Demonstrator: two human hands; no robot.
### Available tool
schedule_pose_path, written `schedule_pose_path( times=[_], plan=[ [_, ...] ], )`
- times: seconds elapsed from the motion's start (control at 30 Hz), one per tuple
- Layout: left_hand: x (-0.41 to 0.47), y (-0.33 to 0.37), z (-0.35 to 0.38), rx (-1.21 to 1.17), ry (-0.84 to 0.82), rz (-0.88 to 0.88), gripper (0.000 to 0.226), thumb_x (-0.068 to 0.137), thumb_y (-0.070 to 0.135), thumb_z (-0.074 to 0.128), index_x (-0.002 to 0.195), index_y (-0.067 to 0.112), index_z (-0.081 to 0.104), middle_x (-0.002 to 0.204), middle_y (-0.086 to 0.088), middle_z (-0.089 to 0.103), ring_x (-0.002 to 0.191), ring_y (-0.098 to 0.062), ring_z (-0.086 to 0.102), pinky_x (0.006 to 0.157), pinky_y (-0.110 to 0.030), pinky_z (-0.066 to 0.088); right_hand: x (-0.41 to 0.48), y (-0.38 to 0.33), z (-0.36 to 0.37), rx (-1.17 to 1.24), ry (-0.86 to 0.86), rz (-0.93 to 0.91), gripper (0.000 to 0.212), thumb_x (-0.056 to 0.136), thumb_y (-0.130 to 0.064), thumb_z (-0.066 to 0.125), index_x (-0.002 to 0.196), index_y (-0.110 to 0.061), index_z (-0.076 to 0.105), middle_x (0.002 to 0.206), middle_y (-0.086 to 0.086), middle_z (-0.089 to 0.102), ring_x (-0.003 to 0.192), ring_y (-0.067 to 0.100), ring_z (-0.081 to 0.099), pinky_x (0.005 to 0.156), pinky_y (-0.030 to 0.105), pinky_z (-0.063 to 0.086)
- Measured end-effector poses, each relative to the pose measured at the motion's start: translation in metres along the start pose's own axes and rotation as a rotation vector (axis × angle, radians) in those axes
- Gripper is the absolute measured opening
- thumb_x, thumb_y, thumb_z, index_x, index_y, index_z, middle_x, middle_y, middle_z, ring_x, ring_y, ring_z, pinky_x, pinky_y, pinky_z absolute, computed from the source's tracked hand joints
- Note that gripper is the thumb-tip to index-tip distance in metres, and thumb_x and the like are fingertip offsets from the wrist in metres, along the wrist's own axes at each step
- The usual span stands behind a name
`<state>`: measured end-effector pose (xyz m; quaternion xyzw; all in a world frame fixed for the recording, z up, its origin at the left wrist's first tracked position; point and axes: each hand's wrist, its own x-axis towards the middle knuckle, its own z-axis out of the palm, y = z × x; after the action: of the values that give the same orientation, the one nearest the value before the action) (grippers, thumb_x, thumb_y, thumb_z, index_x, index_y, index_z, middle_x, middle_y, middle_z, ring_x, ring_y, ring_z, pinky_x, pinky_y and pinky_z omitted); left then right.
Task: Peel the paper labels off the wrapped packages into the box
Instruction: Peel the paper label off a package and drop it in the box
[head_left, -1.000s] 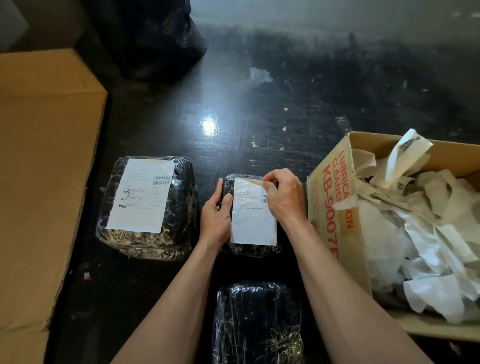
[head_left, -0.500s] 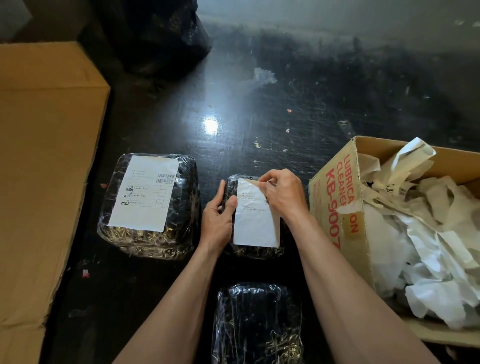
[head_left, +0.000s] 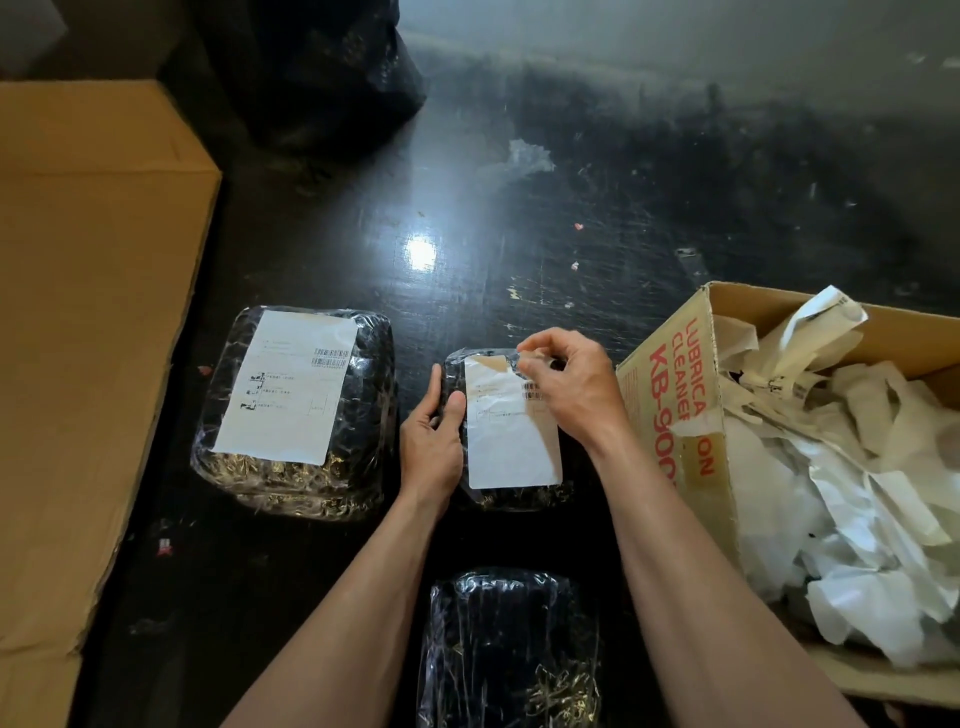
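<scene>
Label (head_left: 511, 441) on middle pkg (head_left: 519, 501): top-right corner pinched up by R hand (head_left: 571, 384), L hand (head_left: 434, 441) gripping pkg's left side. Best peeled low + slow, diagonally, pkg held down; then into box (head_left: 670, 395) at right.

On the dark surface (head_left: 519, 234), the left hand (head_left: 434, 447) grips the left side of a small wrapped package (head_left: 519, 498), thumb resting on its top, while the right hand (head_left: 571, 389) pinches the far right corner of its white label (head_left: 511, 441). Left of it lies a bigger package (head_left: 371, 400) with its own label (head_left: 291, 387); a bare package (head_left: 509, 644) sits nearer the person. The cardboard box (head_left: 670, 395) on the right is heaped with paper scraps (head_left: 841, 478).
</scene>
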<state>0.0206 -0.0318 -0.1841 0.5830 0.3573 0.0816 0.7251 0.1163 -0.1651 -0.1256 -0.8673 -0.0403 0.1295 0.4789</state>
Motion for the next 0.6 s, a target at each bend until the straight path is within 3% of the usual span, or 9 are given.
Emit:
schedule_pose_path(
  times=[0.1,0.17,0.27,0.4,0.5,0.6],
  plan=[
    [0.001,-0.001,0.001,0.016,-0.021,-0.009,0.051,0.1,0.019,0.062,0.147,0.032,0.048,0.1,-0.003,0.077,0.072,-0.007,0.063,0.073,-0.031,0.059,0.0,0.001,0.001,-0.104,-0.056,0.041,0.016,0.091,-0.018,0.071,0.104,-0.027,0.074,0.104,-0.001,0.064,0.093,0.014,0.065,0.066,0.018,0.048],
    [0.001,-0.001,0.002,-0.009,-0.03,-0.011,0.051,0.101,0.016,0.061,0.148,0.03,0.048,0.098,-0.002,0.077,0.072,-0.005,0.064,0.069,-0.027,0.059,0.003,-0.002,-0.001,-0.185,-0.073,0.023,0.019,0.092,-0.016,0.07,0.109,-0.024,0.073,0.106,-0.001,0.064,0.095,0.015,0.063,0.065,0.019,0.045],
    [0.002,-0.002,0.002,-0.006,-0.036,-0.001,0.051,0.101,0.015,0.06,0.149,0.029,0.047,0.102,-0.006,0.077,0.07,-0.002,0.064,0.064,-0.023,0.057,0.009,-0.004,-0.002,-0.26,-0.091,0.021,0.022,0.09,-0.015,0.068,0.111,-0.024,0.072,0.107,-0.003,0.066,0.099,0.017,0.063,0.073,0.028,0.048],
    [0.005,-0.008,0.002,0.033,-0.018,-0.002,0.051,0.1,0.021,0.063,0.147,0.034,0.049,0.101,-0.01,0.077,0.074,-0.015,0.061,0.078,-0.046,0.059,0.013,-0.003,-0.002,-0.285,-0.149,0.072,0.035,0.089,-0.019,0.068,0.123,-0.028,0.068,0.115,-0.001,0.067,0.11,0.02,0.062,0.089,0.037,0.053],
    [0.006,-0.011,0.004,0.032,0.006,-0.001,0.049,0.1,0.024,0.063,0.145,0.038,0.05,0.1,-0.008,0.078,0.075,-0.016,0.061,0.084,-0.055,0.058,0.012,-0.009,-0.008,-0.303,-0.149,0.054,0.055,0.089,-0.023,0.063,0.142,-0.032,0.055,0.106,-0.004,0.07,0.109,0.022,0.064,0.097,0.046,0.052],
    [0.007,-0.014,0.005,0.018,0.017,-0.002,0.049,0.1,0.022,0.063,0.145,0.037,0.051,0.098,-0.003,0.078,0.077,-0.014,0.06,0.086,-0.056,0.056,0.011,-0.007,-0.014,-0.342,-0.134,0.085,0.044,0.089,-0.02,0.061,0.133,-0.026,0.066,0.118,0.0,0.072,0.115,0.023,0.064,0.097,0.039,0.052]
  ],
)
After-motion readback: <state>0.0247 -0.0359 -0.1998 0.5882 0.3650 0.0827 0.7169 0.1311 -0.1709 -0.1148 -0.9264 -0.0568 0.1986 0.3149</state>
